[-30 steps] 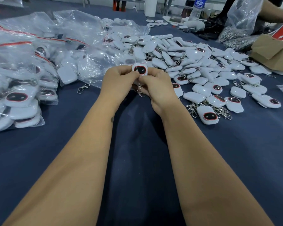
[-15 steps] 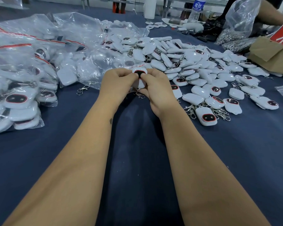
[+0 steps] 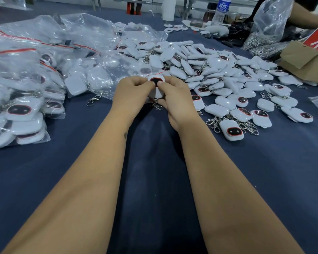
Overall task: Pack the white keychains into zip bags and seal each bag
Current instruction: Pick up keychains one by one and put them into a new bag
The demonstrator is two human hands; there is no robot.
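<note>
1. i am viewing the left hand and the right hand meeting at the centre of the dark blue table, knuckles almost touching.
2. both hands are pinching one white keychain between curled fingers and thumbs; the left hand is gripping its left edge and the right hand is gripping its right edge.
3. the held keychain is facing up, showing a black panel with a red border; its metal clasp is hanging below the hands, just above the table.
4. i cannot tell whether a zip bag is wrapping the held keychain; the hands are covering most of it.
5. a loose pile of keychains is lying on the table to the right of the hands and beyond them, spreading toward the far edge.
6. filled zip bags with red seal strips are lying to the left, some stacked on one another.
7. a water bottle is standing upright at the far side of the table.
8. a cardboard box is sitting at the far right, with a clear plastic sack behind it.
</note>
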